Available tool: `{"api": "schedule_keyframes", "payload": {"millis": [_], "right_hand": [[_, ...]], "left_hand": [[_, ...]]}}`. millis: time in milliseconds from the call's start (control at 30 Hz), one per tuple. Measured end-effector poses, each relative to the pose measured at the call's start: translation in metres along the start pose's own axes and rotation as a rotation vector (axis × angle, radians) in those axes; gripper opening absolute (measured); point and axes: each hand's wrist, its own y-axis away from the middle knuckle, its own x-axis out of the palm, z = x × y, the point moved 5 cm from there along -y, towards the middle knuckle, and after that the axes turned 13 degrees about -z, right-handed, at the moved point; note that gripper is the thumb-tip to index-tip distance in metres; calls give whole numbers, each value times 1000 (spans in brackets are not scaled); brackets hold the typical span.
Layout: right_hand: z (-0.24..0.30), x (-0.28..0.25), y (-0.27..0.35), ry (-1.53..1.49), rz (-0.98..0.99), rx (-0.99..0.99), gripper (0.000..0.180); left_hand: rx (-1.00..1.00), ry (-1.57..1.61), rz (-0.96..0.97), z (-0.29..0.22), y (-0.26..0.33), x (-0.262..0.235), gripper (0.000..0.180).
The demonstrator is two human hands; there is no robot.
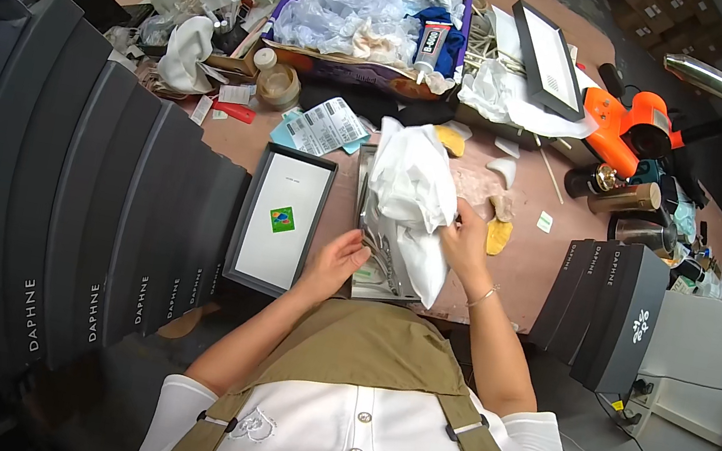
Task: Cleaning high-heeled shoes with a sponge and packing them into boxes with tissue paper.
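Observation:
A crumpled white wrapping sheet (416, 177), paper or thin cloth, lies bunched over a grey shoebox base (362, 189). My right hand (466, 242) pinches its right edge. Inside the box, grey strappy items (379, 265), perhaps sandals, partly show; the sheet hides the rest. At the box's left wall is my left hand (337, 262), fingers loosely bent and apart, holding nothing I can see. Left of it lies the shoebox lid (255, 236), white inside up, with a green sticker (282, 218) on it.
Dark shoeboxes (97, 189) stand in a long row at left; more boxes (598, 306) stand at right. Behind are a purple-edged carton (349, 72) of crumpled tissue with a glue tube (430, 49), a labelled packet (328, 128), a jar (277, 85) and an orange heat tool (625, 127).

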Motion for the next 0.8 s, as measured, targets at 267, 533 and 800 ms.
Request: {"api": "schedule_keyframes", "payload": {"millis": [267,533,800], "right_hand": [[71,14,84,94,141,-754,30],[-10,14,44,772,377,-521,15],[81,20,-8,70,162,-476,25]], "left_hand": [[17,619,-51,-48,-10,19,58],[236,203,-184,-52,-1,-93,73],[-47,219,-60,-35,20,-115,59]]}}
